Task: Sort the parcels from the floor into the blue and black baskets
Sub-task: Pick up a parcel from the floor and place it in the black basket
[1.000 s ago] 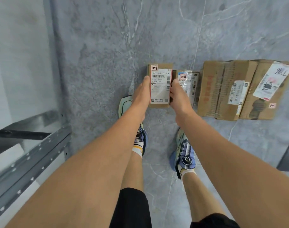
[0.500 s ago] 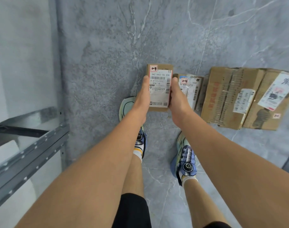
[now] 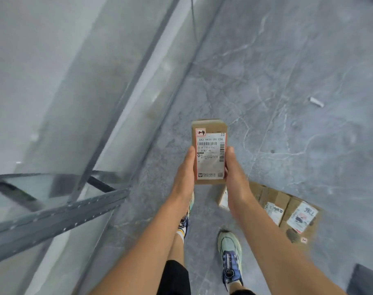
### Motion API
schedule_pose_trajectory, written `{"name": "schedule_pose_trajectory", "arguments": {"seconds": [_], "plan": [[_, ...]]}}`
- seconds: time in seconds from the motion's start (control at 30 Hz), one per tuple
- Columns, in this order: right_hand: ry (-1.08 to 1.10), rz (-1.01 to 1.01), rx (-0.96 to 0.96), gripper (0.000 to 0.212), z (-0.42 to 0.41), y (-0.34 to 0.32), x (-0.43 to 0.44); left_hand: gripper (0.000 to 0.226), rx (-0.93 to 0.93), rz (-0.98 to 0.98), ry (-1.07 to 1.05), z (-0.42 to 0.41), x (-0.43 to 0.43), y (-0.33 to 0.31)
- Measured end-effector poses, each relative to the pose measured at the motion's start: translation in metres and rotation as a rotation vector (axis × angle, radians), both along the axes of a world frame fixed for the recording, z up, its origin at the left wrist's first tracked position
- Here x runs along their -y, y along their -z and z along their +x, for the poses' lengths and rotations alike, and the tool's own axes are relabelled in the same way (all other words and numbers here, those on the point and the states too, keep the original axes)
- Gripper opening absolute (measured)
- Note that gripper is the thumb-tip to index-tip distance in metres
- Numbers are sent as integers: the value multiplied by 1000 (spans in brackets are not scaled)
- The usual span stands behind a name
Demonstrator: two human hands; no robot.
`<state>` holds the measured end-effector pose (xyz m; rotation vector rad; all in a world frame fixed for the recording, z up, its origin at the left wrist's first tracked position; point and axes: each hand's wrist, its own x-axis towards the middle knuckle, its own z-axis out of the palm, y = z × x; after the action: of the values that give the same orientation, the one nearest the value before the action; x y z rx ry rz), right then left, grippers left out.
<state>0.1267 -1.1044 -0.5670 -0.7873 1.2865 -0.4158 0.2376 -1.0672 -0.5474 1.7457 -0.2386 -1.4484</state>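
Parcel (image 3: 210, 152) pinched between left grip (image 3: 184, 174) and right grip (image 3: 234, 174); cardboard parcels (image 3: 285, 209) on floor (image 3: 287, 81).

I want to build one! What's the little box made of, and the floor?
The little box looks like matte brown cardboard, with a smooth white paper label stuck on. The floor seems to be smooth stone or tile: grey with white veins and a thin joint line.

We get soft, even, fairly bright light; the grey floor (image 3: 287, 92) shows only faint shadows. Blur smears the metal rack (image 3: 60, 216) and cartons (image 3: 275, 199), while the label (image 3: 210, 158) on the parcel (image 3: 209, 125) reads sharp. Straight lines bow toward the edges.
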Motion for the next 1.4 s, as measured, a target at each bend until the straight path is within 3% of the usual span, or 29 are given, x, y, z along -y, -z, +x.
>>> {"name": "schedule_pose_trajectory", "arguments": {"seconds": [0.33,0.57,0.97,1.4], "plan": [[-255,-405,153,67,26,-269,-16,45,184,-284,-195,9,-55,-282],[-396,-510,298,59,48,-389,-94,47,289,-404,-356,10,-151,-399],[-660,-527,462,59,64,-507,-333,44,431,-489,-639,-20,-413,-521],[-1127,-470,603,53,47,-551,-650,41,623,-418,-1040,-83,-735,-552]]}}
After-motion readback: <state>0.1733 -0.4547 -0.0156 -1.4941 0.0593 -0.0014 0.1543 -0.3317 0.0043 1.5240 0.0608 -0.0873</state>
